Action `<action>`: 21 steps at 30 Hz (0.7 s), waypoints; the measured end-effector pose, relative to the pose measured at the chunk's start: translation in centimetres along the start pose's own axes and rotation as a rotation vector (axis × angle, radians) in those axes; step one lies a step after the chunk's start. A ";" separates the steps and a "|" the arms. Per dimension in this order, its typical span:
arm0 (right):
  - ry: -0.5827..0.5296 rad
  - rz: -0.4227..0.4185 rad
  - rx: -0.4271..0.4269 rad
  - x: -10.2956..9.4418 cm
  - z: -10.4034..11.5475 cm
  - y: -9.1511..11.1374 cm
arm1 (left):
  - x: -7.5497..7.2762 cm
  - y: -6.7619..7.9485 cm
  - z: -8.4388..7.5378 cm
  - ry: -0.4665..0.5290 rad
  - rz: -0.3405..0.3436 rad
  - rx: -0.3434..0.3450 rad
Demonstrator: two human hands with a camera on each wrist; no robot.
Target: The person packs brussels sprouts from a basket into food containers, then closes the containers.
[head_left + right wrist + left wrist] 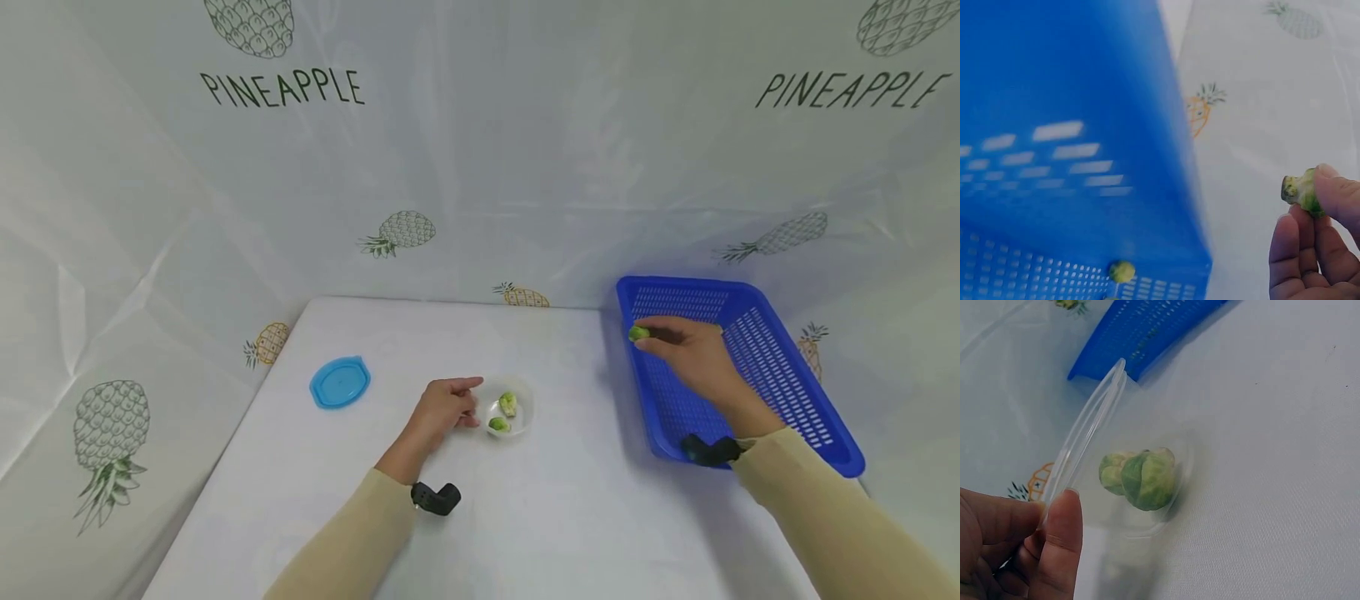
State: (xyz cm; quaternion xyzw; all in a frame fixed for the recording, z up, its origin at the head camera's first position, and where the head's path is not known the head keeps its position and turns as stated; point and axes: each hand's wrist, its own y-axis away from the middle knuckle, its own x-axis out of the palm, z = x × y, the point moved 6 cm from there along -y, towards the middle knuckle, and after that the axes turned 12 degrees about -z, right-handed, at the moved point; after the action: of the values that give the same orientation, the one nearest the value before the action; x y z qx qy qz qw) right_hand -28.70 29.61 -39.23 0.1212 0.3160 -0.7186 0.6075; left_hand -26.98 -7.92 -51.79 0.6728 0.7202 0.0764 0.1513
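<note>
Your left hand (444, 410) pinches the bowl (527, 402), right hand (696, 358) a sprout (639, 333); from bowl, lid (340, 382) nine o'clock, basket (670, 402) three, tabletop (566, 500) between.

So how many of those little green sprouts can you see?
4 clearly: one sprout and another in the clear bowl, a third pinched in the right hand, a fourth in the blue basket. A sliver below it may be a fifth; the basket could hide more.

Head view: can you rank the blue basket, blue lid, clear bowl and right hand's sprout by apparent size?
1. Blue basket
2. Blue lid and clear bowl: too alike to rank
3. Sprout in the right hand
</note>
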 end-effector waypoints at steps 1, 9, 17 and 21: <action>-0.010 0.001 0.002 0.2 0.1 0.0 | 0.0 0.0 -0.1 0.000 0.000 0.002; -0.056 0.021 -0.023 1.5 1.5 0.4 | 0.0 0.1 -0.1 0.002 0.002 0.009; -0.061 0.043 -0.064 3.0 2.8 0.6 | -0.1 -0.1 0.1 -0.020 -0.011 0.015; -0.086 0.064 -0.038 4.0 2.9 0.8 | -0.1 -0.1 0.0 -0.026 -0.014 0.024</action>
State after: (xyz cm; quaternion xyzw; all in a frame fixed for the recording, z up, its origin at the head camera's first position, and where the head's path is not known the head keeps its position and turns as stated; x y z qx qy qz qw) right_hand -28.23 24.65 -39.46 0.0888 0.2991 -0.6971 0.6455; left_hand -27.09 -7.98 -51.86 0.6704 0.7237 0.0582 0.1531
